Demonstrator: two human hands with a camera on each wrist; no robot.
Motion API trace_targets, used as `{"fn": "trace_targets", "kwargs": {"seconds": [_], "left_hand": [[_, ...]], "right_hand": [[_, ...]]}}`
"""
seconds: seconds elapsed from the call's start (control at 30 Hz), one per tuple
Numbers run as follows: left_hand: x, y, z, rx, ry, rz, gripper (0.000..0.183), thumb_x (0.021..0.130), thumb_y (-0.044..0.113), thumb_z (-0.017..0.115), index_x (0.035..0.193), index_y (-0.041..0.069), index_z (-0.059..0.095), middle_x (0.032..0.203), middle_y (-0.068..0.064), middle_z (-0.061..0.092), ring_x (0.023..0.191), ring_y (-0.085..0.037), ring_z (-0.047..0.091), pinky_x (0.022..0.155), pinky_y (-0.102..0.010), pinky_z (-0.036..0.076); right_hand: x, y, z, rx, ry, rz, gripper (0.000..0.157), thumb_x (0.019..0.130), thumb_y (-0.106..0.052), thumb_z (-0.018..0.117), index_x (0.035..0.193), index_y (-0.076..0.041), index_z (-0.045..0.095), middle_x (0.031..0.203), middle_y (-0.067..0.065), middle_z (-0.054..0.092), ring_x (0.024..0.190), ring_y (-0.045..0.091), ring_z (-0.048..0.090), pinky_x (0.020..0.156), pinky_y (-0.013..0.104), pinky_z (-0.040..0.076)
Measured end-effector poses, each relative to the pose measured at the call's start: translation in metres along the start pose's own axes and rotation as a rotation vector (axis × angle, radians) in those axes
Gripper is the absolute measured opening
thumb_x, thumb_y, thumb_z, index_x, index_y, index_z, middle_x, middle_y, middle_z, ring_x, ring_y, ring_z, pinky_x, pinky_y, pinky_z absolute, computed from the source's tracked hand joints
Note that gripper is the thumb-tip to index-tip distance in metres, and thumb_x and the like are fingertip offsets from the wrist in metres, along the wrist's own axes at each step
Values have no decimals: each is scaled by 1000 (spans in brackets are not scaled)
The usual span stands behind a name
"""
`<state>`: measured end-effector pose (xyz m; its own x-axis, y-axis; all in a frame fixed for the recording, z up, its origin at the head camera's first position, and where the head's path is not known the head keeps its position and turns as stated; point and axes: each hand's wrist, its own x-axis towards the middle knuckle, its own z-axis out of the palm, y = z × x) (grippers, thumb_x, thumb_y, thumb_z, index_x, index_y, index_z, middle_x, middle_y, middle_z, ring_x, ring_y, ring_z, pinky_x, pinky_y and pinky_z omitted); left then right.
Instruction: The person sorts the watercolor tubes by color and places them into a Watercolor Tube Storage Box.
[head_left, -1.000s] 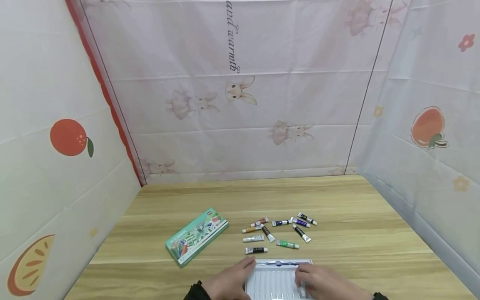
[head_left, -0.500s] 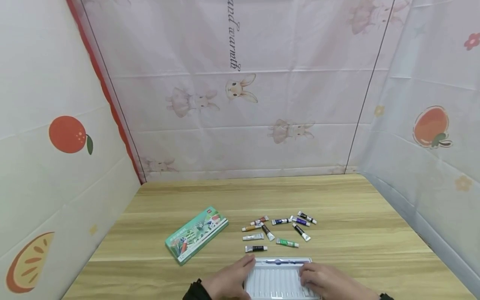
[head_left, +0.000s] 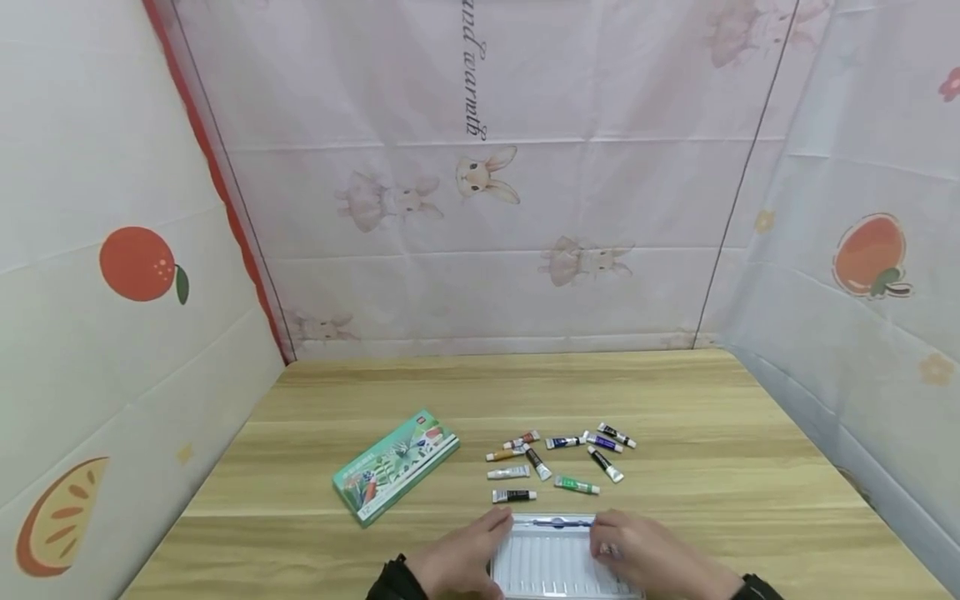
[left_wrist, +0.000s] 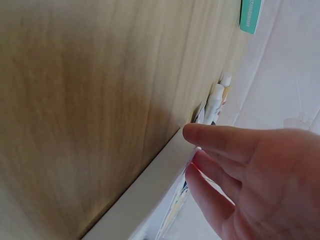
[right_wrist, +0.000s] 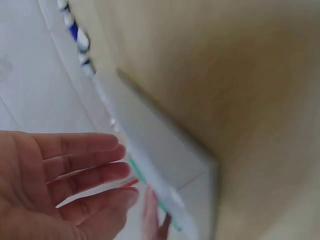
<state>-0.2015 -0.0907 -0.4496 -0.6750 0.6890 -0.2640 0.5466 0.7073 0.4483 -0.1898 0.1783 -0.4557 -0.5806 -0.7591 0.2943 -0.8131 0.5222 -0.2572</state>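
A white plastic tray (head_left: 551, 562) with ridged slots lies at the table's front edge. A thin dark paintbrush (head_left: 558, 523) sits along its far side. My left hand (head_left: 461, 558) rests against the tray's left edge, and its fingers (left_wrist: 215, 137) look fairly straight beside the white side wall (left_wrist: 155, 182). Over the tray's right end, my right hand (head_left: 648, 550) pinches a small paint tube (head_left: 611, 550). Only the tube's silvery end shows in the head view; the rest is hidden by the hand. Something red shows by the fingertips in the right wrist view.
Several paint tubes lie scattered behind the tray, among them a green tube (head_left: 577, 485), a black tube (head_left: 514, 496) and a purple tube (head_left: 603, 442). A green illustrated box (head_left: 396, 467) lies at an angle to the left. Printed cloth walls (head_left: 480, 275) surround the wooden table (head_left: 712, 467).
My right hand first reached into the tray's right end, then came up slightly with the tube end showing at its fingers. My left hand stays at the left edge.
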Motion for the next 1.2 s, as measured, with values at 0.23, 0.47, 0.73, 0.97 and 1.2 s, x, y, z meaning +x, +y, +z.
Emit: {"fn": "trace_targets", "kwargs": {"seconds": [0.23,0.47,0.73,0.97,1.2], "left_hand": [[-2,-3,3,-23,-15,45,87,63,49,59,129,4,24,133,-6,18,118,-15,20,90,-27,27],[2,-2,5,21,-7,137,86,67,54,52,127,0,24,131,-7,20,117,-14,21,89,-24,29],[6,-1,5,32,-26,120,85,67,53,53,128,1,25,131,-6,20,116,-12,20,90,-23,27],[8,-6,7,40,-14,119,86,66,55,52,128,3,25,131,-4,20,116,-11,21,90,-23,28],[-3,-4,-1,77,9,114,83,68,49,56,127,0,25,131,-7,21,117,-14,20,90,-23,27]], "right_hand": [[72,7,-3,-85,3,23,15,68,-9,63,82,-14,59,84,-6,52,73,6,50,60,14,42],[127,20,14,-93,-129,142,21,70,-9,62,91,-12,59,88,-4,52,76,10,50,62,20,43],[142,34,49,-274,-154,144,12,67,-20,65,75,-17,57,70,-8,47,59,6,45,46,20,37],[145,33,50,-342,-133,104,13,65,-17,66,69,-19,53,65,-10,43,56,5,43,42,20,35],[140,27,30,-249,-83,25,7,70,-17,63,74,-15,58,71,-8,48,60,4,44,50,17,38]]}}
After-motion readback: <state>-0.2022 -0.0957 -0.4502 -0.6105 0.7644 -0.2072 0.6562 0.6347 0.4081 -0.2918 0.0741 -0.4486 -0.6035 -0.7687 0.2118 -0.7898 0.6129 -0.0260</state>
